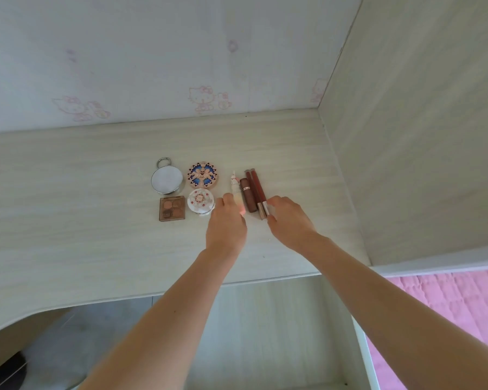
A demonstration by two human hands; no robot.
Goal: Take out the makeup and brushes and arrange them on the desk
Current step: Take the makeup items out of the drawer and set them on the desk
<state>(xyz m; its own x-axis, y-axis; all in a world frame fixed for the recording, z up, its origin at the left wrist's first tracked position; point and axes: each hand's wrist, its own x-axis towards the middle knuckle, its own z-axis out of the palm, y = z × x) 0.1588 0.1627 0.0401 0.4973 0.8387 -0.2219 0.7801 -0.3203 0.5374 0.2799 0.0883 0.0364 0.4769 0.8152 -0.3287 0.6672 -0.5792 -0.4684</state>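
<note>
Resting on the desk (pixel 96 170), the left hand (pixel 226 225) touches the white tube (pixel 235 190); the right hand (pixel 289 219) touches a red tube (pixel 261 192). Finger positions: cannot tell. No label legible.

1. My left grip (pixel 226 220) touches the white tube (pixel 235 190) on the desk (pixel 82 170).
2. My right grip (pixel 289 218) touches the red lip tubes (pixel 255 190).
3. Three round compacts (pixel 203 175) and a brown palette (pixel 172 208) lie left of these.

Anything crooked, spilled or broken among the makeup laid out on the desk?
Nothing stands out. The four compacts sit closed in a tidy square, and the lip tubes lie side by side, roughly parallel. The left hand and right hand are at the tubes' near ends. No spills show.
</note>
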